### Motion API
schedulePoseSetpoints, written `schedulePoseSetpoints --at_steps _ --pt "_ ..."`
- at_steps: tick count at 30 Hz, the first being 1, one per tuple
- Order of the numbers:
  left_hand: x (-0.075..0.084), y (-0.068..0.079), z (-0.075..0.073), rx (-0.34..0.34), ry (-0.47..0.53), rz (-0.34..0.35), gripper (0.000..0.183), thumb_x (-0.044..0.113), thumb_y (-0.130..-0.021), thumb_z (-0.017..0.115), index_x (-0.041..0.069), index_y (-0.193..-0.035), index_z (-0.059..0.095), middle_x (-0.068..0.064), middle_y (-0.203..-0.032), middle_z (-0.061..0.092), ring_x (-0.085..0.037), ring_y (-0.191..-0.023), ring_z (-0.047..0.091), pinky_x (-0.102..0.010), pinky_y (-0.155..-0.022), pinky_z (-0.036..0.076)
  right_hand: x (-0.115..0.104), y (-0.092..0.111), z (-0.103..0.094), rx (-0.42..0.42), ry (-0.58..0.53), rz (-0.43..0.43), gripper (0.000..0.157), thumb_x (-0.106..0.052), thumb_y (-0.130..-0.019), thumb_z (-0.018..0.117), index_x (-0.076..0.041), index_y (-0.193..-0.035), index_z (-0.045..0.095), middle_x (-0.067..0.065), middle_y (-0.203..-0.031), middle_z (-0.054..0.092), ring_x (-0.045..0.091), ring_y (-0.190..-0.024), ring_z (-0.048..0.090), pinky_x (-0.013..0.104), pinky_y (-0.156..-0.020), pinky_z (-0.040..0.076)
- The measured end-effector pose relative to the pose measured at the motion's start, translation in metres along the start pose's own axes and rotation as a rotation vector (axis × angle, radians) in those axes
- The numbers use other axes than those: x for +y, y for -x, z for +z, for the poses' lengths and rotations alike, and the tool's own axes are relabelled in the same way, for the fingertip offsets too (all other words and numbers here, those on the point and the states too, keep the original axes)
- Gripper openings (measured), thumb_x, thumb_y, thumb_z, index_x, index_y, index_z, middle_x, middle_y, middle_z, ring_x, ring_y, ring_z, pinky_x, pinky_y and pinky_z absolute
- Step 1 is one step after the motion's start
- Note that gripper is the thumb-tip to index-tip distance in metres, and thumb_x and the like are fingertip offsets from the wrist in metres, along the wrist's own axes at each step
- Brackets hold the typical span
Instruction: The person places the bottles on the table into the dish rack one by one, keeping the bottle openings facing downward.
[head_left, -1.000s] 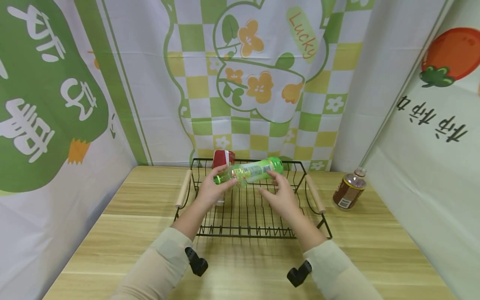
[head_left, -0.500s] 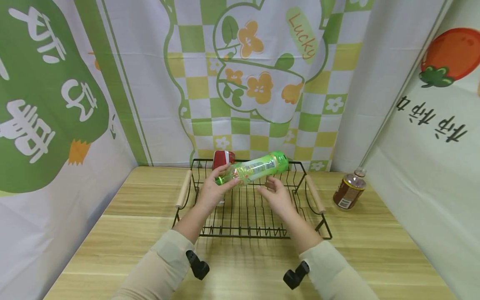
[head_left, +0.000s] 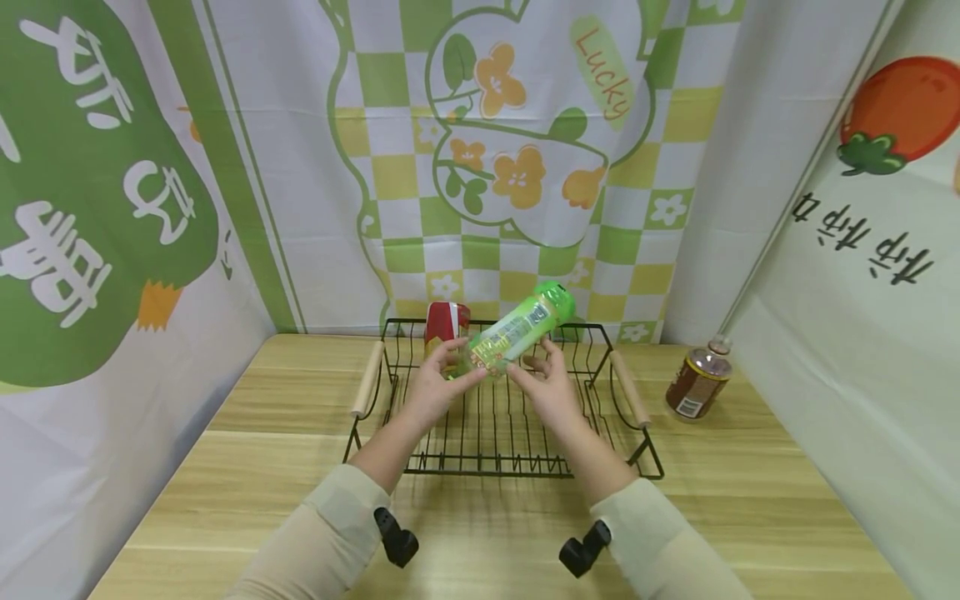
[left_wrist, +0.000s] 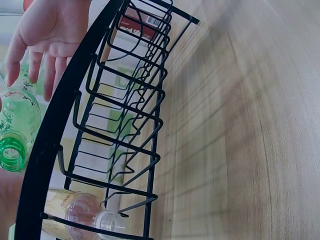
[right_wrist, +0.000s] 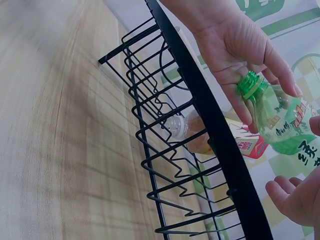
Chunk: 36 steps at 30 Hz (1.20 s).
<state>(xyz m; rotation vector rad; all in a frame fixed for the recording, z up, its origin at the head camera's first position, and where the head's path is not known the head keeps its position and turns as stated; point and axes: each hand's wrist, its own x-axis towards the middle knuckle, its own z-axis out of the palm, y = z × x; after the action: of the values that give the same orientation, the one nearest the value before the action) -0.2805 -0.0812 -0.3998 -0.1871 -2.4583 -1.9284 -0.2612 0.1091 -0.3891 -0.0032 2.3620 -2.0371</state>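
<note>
My left hand grips a green plastic drink bottle near its neck, above the wire rack. In the head view the bottle slants, its base up and to the right. Its green neck lies between my left thumb and fingers in the right wrist view. My right hand is spread at the bottle's right side, thumb tip at its lower edge and fingers beneath it. From the left wrist, the right hand's fingers hang loosely beside the bottle.
The black wire rack with wooden handles stands on the wood-grain table. Inside its left part lies a clear bottle with a red label. A brown-labelled bottle stands right of the rack. A patterned curtain hangs behind.
The green bottle has swung more upright, its base rising and its neck end shifting right. My right hand has drawn back from the base end and moved left toward the bottle's lower part.
</note>
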Motion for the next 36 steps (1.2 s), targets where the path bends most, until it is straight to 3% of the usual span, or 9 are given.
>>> schedulePoseSetpoints --at_steps 7,13,20,24,30,36 --pt "-0.001 0.002 0.004 -0.047 0.016 -0.016 0.068 0.035 -0.083 0.078 0.027 -0.142 0.047 -0.015 -0.137 0.051 -0.038 -0.125 0.052 -0.048 -0.093 0.052 -0.002 -0.002 0.004 -0.018 -0.055 0.004 0.100 -0.041 -0.088 0.071 -0.029 -0.157 0.001 0.014 -0.149 0.041 0.033 -0.133 0.048 0.061 -0.114 0.029" --pt "-0.003 0.003 0.007 -0.094 0.047 -0.029 0.066 0.035 -0.084 0.077 0.029 -0.142 0.045 -0.017 -0.137 0.050 -0.040 -0.121 0.056 -0.042 -0.083 0.057 -0.004 -0.003 0.008 -0.028 -0.113 -0.007 0.103 -0.033 -0.088 0.072 -0.028 -0.157 -0.004 0.019 -0.147 0.041 0.035 -0.131 0.049 0.061 -0.116 0.025" --pt "0.000 0.005 0.010 -0.121 0.122 -0.007 0.065 0.025 -0.086 0.076 0.023 -0.142 0.044 -0.018 -0.133 0.051 -0.036 -0.116 0.060 -0.040 -0.084 0.058 -0.005 -0.006 0.012 -0.014 -0.150 -0.018 0.102 -0.024 -0.089 0.071 -0.027 -0.157 -0.006 0.023 -0.147 0.039 0.036 -0.126 0.052 0.049 -0.108 0.043" --pt "0.000 0.005 0.011 -0.121 0.129 -0.009 0.065 0.024 -0.086 0.075 0.023 -0.143 0.043 -0.018 -0.135 0.051 -0.036 -0.117 0.060 -0.042 -0.085 0.058 -0.005 -0.007 0.013 -0.011 -0.161 -0.019 0.102 -0.023 -0.090 0.070 -0.028 -0.157 -0.006 0.022 -0.147 0.038 0.035 -0.125 0.052 0.047 -0.104 0.048" --pt "-0.001 0.005 0.009 -0.144 0.106 -0.007 0.067 0.028 -0.087 0.074 0.024 -0.145 0.040 -0.018 -0.140 0.048 -0.038 -0.123 0.056 -0.042 -0.086 0.057 -0.007 -0.010 0.012 -0.015 -0.184 -0.013 0.102 -0.020 -0.089 0.071 -0.029 -0.157 -0.006 0.023 -0.148 0.035 0.036 -0.127 0.050 0.048 -0.103 0.048" --pt "0.000 0.006 -0.003 -0.175 -0.011 0.049 0.067 0.033 -0.097 0.061 0.015 -0.153 0.029 -0.022 -0.154 0.035 -0.042 -0.138 0.040 -0.057 -0.102 0.046 -0.009 -0.018 0.009 -0.018 -0.173 -0.019 0.104 -0.016 -0.088 0.072 -0.028 -0.157 -0.005 0.023 -0.151 0.032 0.037 -0.130 0.048 0.050 -0.104 0.047"
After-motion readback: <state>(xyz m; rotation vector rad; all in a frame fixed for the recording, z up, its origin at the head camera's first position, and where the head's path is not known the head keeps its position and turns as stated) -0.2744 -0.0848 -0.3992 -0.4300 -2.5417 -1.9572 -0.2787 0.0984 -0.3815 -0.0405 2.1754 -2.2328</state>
